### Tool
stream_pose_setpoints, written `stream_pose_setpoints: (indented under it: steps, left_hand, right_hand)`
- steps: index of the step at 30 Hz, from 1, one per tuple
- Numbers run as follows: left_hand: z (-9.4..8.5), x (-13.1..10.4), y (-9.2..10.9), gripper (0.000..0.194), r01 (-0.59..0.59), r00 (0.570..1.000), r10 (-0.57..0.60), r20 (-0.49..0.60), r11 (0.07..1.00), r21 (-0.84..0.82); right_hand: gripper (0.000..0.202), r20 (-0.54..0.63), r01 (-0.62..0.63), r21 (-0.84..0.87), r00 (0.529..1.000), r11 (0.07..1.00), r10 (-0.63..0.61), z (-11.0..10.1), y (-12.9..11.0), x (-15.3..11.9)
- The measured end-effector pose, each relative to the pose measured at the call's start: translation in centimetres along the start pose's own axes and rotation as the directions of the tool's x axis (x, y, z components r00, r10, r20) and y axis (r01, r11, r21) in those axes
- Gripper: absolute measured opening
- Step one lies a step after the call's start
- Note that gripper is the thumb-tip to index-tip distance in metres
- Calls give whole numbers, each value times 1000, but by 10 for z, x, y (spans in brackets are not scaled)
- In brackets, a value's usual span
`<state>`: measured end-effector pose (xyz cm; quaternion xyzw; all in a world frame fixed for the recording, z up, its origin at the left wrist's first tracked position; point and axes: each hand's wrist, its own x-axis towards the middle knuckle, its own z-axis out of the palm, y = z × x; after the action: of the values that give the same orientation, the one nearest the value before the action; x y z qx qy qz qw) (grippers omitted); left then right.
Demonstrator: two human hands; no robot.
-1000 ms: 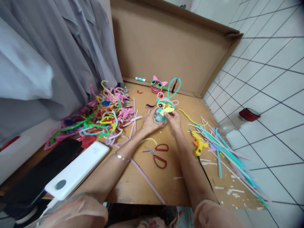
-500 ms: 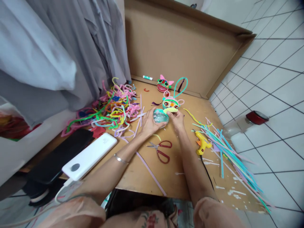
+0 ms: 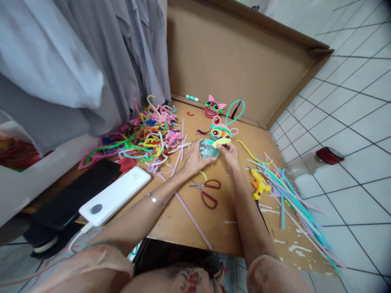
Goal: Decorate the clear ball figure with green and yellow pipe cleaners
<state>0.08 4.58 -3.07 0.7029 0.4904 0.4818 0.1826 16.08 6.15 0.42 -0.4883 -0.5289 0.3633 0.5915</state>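
My left hand [image 3: 194, 158] is wrapped round a clear ball with teal edging [image 3: 209, 149], held above the table. A pale yellow fuzzy piece [image 3: 221, 142], seemingly bent pipe cleaner, is pinched in my right hand [image 3: 229, 154] against the ball's upper right side. Just behind the ball stands a teal animal-head ornament [image 3: 220, 131] with round pink ears. Farther back is another ornament [image 3: 213, 106] with pointed pink ears and a red mouth. Red-handled scissors [image 3: 207, 191] lie spread on the table in front of my hands.
Tangled pipe cleaners [image 3: 149, 138] heap up at left, beside a white power bank [image 3: 116, 195]. On the right lie a yellow glue gun [image 3: 259, 184] and a bundle of straight pipe cleaners [image 3: 301, 211]. A cardboard wall [image 3: 235, 61] closes the back; a red-lidded jar [image 3: 317, 160] stands right.
Both hands keep hold of the ball and the yellow piece in nearly the same pose. The whole view has shifted slightly.
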Motion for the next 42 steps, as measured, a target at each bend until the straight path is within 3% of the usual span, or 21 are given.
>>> stream_pose_setpoints:
  steps: [12,34,42]
  left_hand:
    - [0,-1,3,79,-13,1000,15,22,995,-95]
    - [-3,-1,4,81,8,999,-4,33,992,-129]
    - [-1,-3,4,79,-44,999,44,6,996,-80]
  right_hand:
    - [31,-9,-64,37,998,997,64,-5,4,2]
    - [27,-40,-37,13,998,999,38,-3,2,1]
    - [24,-32,-2,-49,999,999,1,-3,-1,0]
